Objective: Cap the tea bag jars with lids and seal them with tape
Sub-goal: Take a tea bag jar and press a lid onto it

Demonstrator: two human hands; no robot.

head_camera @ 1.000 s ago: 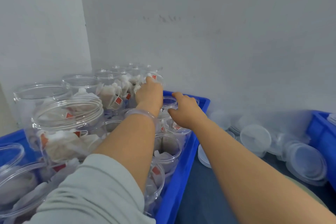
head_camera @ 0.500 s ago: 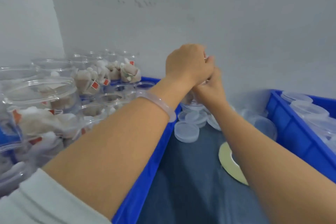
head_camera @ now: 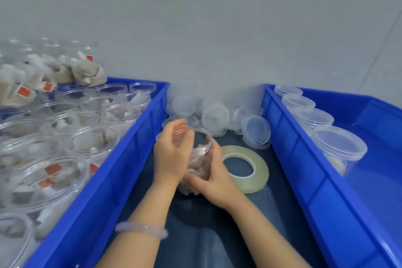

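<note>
Change from 0.5 s ago: you had both hands raised together against the wall, above the loose lids. You have since brought them down and toward you, and they now sit low between the two crates. One second ago both hands were still reaching among the jars in the left crate.

Left hand: fingers curled round the left side of the open tea bag jar, fingertips up at its rim. Right hand: wraps the lower right side, thumb across the near face close to the base. Both hands grip; neither is spread flat.

Jar position: over the dark table, between the left blue crate and the right blue crate, just beside the tape roll, which lies flat to the right of your right hand.

Orientation: mouth uncapped, facing up and away from you toward the wall; long axis runs from the base near your wrists to the rim. You cannot tell whether the base touches the table.

Loose lids are heaped at the wall beyond the jar. Uncapped jars fill the left crate; capped jars line the right one.
</note>
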